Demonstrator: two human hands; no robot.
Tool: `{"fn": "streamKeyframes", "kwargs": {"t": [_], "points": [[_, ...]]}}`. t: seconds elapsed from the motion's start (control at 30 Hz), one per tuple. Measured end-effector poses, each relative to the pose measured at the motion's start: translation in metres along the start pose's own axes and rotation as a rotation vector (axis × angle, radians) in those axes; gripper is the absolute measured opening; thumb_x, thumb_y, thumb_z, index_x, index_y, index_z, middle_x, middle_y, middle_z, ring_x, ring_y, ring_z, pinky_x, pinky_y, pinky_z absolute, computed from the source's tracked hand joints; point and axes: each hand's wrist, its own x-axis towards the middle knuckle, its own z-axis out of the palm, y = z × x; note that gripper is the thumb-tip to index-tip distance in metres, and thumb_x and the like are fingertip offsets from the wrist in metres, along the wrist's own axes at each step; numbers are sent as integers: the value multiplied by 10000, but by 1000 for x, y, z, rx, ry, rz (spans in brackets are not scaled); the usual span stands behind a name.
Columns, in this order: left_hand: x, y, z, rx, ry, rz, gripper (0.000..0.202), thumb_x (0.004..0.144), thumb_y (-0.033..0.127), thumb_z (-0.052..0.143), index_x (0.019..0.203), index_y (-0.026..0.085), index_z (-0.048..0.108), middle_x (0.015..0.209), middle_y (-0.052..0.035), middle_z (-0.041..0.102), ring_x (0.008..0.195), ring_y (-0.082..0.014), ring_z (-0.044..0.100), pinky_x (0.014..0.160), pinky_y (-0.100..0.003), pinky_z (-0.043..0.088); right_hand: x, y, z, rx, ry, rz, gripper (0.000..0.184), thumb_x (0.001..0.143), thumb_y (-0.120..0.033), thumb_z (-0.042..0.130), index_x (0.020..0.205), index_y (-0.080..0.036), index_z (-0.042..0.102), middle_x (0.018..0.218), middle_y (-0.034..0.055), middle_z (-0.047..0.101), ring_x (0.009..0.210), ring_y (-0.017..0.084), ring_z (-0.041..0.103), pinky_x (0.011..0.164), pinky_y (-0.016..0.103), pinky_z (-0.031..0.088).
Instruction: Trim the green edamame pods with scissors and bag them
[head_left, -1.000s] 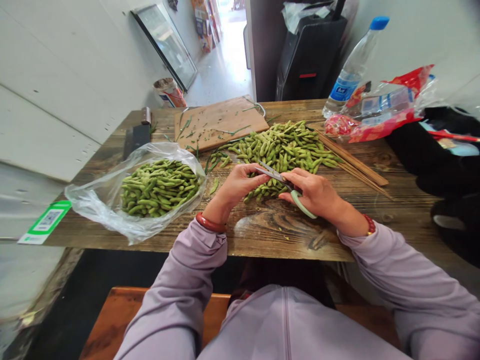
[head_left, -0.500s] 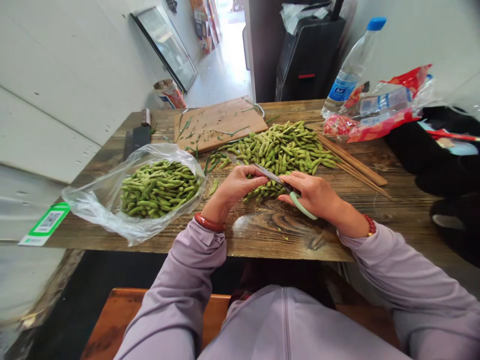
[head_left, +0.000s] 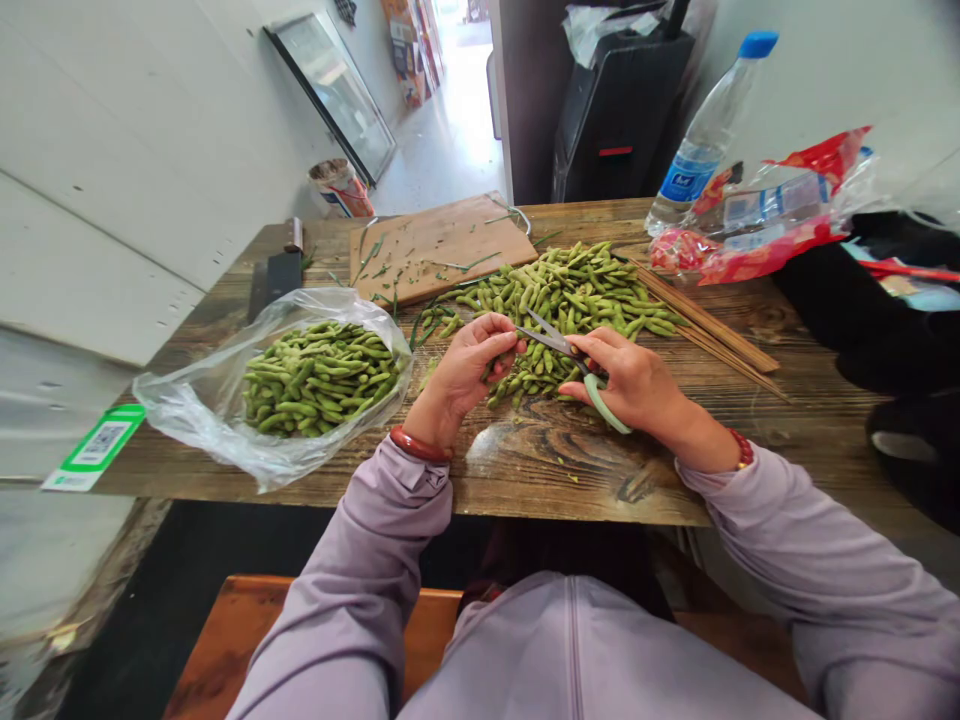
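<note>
My right hand point(head_left: 634, 385) grips a pair of scissors point(head_left: 604, 404) with pale green handles; the blades are spread and point left toward my left fingertips. My left hand point(head_left: 474, 365) is closed in a pinch, and a bit of green shows between its fingers, apparently an edamame pod mostly hidden by them. Both hands are over the near side of a heap of edamame pods point(head_left: 574, 285) on the wooden table point(head_left: 525, 470). To the left, a clear plastic bag point(head_left: 199, 415) lies open with many pods point(head_left: 322, 380) inside.
A cutting board point(head_left: 442, 245) with green scraps lies behind the heap, and a cleaver point(head_left: 276, 275) at its left. Wooden skewers point(head_left: 709, 325) lie right of the pods. A water bottle point(head_left: 686, 170) and red-and-clear packaging point(head_left: 772, 225) stand at back right, dark items point(head_left: 832, 310) at right.
The scissor blades have opened and show apart from each other. My left hand has shifted slightly up, with its fingers curled more tightly together.
</note>
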Motion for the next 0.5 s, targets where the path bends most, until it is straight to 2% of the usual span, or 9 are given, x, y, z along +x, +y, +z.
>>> {"fn": "streamKeyframes", "kwargs": {"t": [0.2, 0.5], "points": [[-2, -3, 6, -6, -21, -5, 334, 687, 263, 838, 856, 153, 571, 704, 6, 677, 445, -23, 453, 415, -141, 294, 0, -2, 0, 18, 5, -29, 494, 869, -398, 734, 1294, -182, 605, 1034, 88, 666, 777, 225, 665, 691, 353, 546], [-4, -8, 10, 132, -106, -23, 345, 749, 354, 825, 867, 150, 573, 746, -27, 704, 453, -25, 451, 411, -155, 258, -1, -1, 1, 31, 34, -48, 471, 908, -480, 673, 1278, -197, 609, 1002, 87, 662, 778, 226, 654, 680, 349, 535]]}}
